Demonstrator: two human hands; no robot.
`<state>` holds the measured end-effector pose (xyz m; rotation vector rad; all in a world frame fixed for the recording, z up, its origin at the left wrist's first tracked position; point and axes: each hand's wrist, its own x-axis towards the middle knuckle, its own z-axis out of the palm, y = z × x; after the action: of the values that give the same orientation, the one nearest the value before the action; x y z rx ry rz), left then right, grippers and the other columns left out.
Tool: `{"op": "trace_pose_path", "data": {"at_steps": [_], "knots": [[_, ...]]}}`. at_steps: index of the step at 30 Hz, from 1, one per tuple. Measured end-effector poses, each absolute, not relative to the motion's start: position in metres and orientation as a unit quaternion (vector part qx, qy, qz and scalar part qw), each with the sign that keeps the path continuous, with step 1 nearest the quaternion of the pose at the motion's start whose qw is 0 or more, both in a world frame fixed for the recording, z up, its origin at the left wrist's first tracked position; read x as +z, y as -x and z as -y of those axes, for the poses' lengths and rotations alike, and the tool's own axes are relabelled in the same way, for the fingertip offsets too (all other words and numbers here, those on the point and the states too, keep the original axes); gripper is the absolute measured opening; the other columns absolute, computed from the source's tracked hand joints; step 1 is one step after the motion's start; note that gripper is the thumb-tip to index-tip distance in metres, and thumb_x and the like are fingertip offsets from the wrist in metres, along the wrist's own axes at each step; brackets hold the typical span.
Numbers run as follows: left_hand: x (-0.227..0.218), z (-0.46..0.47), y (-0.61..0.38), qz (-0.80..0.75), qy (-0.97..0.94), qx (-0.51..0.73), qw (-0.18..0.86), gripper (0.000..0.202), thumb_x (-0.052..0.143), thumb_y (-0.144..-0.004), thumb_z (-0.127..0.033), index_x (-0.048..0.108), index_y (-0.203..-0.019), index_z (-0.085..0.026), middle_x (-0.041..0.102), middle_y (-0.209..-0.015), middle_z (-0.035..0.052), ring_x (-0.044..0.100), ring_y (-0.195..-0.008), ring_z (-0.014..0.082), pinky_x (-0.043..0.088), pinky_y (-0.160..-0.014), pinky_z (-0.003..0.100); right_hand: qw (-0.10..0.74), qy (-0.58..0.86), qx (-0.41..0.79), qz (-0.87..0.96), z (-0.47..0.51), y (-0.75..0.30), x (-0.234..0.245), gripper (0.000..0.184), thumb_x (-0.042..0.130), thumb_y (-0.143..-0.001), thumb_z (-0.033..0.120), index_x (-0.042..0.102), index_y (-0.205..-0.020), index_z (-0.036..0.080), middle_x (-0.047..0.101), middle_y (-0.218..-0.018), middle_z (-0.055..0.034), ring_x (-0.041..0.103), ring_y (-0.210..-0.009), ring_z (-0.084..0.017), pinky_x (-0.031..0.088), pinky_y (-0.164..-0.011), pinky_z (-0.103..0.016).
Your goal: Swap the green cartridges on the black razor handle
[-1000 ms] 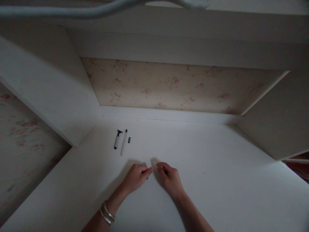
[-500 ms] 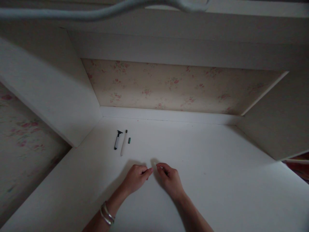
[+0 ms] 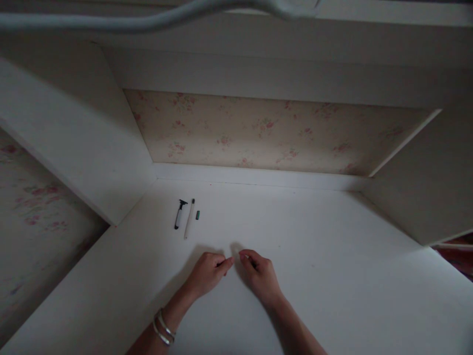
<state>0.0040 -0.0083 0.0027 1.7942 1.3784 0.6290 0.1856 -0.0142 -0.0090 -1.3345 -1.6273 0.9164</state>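
Note:
My left hand point(image 3: 207, 272) and my right hand point(image 3: 260, 276) rest side by side on the white desk top point(image 3: 332, 276), fingertips almost touching. Both have their fingers curled in; a small dark bit shows under each set of fingers, too small to name. Silver bangles point(image 3: 163, 327) circle my left wrist. Beyond my left hand lie three small parts in a row: a black clip piece point(image 3: 179, 214), a thin cream stick point(image 3: 189, 219) and a tiny green piece point(image 3: 198, 214).
The desk sits in a white alcove with a side panel at the left point(image 3: 84, 148) and another at the right point(image 3: 424, 187). Floral wallpaper point(image 3: 266, 130) covers the back. A pale cable point(image 3: 148, 19) crosses the top of the view.

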Motion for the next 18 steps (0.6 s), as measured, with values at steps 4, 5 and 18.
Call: {"op": "trace_pose_path", "data": {"at_steps": [4, 5, 18], "knots": [[0.0044, 0.0086, -0.0041, -0.544, -0.705, 0.239, 0.387, 0.053, 0.042, -0.091, -0.051, 0.053, -0.053, -0.016, 0.042, -0.046, -0.0042, 0.042, -0.048, 0.0112, 0.026, -0.051, 0.024, 0.409, 0.529, 0.368, 0.646, 0.0149, -0.1863, -0.0107, 0.034, 0.048, -0.091, 0.04, 0.071, -0.095, 0.015, 0.058, -0.058, -0.0003, 0.048, -0.049, -0.014, 0.032, -0.046, -0.023], [0.0049, 0.0086, -0.0042, -0.544, -0.706, 0.237, 0.386, 0.053, 0.042, -0.09, -0.051, 0.053, -0.053, -0.016, 0.042, -0.046, -0.0042, 0.042, -0.048, 0.0112, 0.026, -0.051, 0.024, 0.41, 0.529, 0.369, 0.646, 0.015, -0.1866, -0.0114, 0.034, 0.049, -0.091, 0.04, 0.071, -0.095, 0.015, 0.058, -0.058, -0.0002, 0.047, -0.05, -0.014, 0.032, -0.046, -0.023], [0.0036, 0.0085, -0.0041, -0.548, -0.703, 0.236, 0.388, 0.054, 0.042, -0.09, -0.053, 0.054, -0.052, -0.017, 0.042, -0.046, -0.0042, 0.042, -0.048, 0.0113, 0.027, -0.051, 0.025, 0.405, 0.53, 0.364, 0.649, 0.0142, -0.1869, -0.0099, 0.034, 0.048, -0.09, 0.039, 0.07, -0.094, 0.014, 0.056, -0.055, 0.0007, 0.046, -0.047, -0.014, 0.032, -0.045, -0.023]]}}
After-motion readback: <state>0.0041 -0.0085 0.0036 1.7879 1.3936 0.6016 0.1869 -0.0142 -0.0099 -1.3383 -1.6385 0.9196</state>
